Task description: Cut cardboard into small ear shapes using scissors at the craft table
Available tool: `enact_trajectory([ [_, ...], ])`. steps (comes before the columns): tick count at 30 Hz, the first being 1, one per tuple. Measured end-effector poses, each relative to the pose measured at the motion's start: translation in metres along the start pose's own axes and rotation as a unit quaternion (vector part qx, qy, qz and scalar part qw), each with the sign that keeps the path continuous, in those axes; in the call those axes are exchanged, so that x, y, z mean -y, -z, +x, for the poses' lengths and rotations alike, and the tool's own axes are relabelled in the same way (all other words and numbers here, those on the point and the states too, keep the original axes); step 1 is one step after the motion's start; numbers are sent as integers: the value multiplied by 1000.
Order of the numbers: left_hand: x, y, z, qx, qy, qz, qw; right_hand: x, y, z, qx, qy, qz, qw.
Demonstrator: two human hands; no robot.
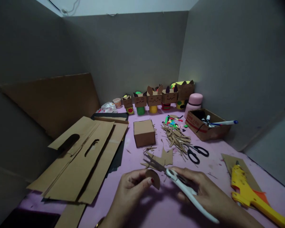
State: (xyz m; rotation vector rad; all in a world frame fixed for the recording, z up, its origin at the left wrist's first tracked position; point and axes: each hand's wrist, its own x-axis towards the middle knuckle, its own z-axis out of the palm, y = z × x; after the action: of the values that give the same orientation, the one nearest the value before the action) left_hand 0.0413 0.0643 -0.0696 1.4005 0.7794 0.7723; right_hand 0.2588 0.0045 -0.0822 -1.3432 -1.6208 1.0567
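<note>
Between thumb and fingers, my left hand [135, 186] pinches a small rounded piece of brown cardboard [154, 179]. White-handled scissors [180, 183] are in my right hand [201, 190], their blades slightly apart and pointing up-left, just beyond the rounded piece. Under and behind the blades lie pointed cardboard offcuts [166, 156]. A closed cardboard box [144, 133] sits farther back on the pink tabletop [135, 160].
Flat cardboard sheets [78, 164] are stacked at left. Cardboard strips [175, 136] and black-handled scissors [198, 153] lie right of centre. A yellow glue gun [245, 190], an open box of pens [204, 129], a pink flask [194, 103] and several cardboard animal figures [154, 98] stand around.
</note>
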Motion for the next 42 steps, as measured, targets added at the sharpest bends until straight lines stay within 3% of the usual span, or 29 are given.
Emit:
enact_trajectory([
  [5, 0, 3, -1, -25, 1, 35, 999, 7, 0, -3, 36, 6, -46, 998],
  [17, 0, 9, 0, 5, -26, 96, 995, 14, 6, -2, 45, 12, -82, 996],
  [22, 0, 8, 2, 20, -19, 79, 997, 13, 5, -2, 62, -19, -43, 997],
  [28, 0, 6, 2, 14, 13, 29, 999, -1, 6, 3, 4, -28, 8, 1000],
  [34, 2, 7, 1, 4, -1, 51, 999, 3, 2, 2, 43, 9, -65, 997],
  [42, -2, 6, 2, 2, 2, 64, 998, -2, 1, 2, 33, 21, -115, 993],
])
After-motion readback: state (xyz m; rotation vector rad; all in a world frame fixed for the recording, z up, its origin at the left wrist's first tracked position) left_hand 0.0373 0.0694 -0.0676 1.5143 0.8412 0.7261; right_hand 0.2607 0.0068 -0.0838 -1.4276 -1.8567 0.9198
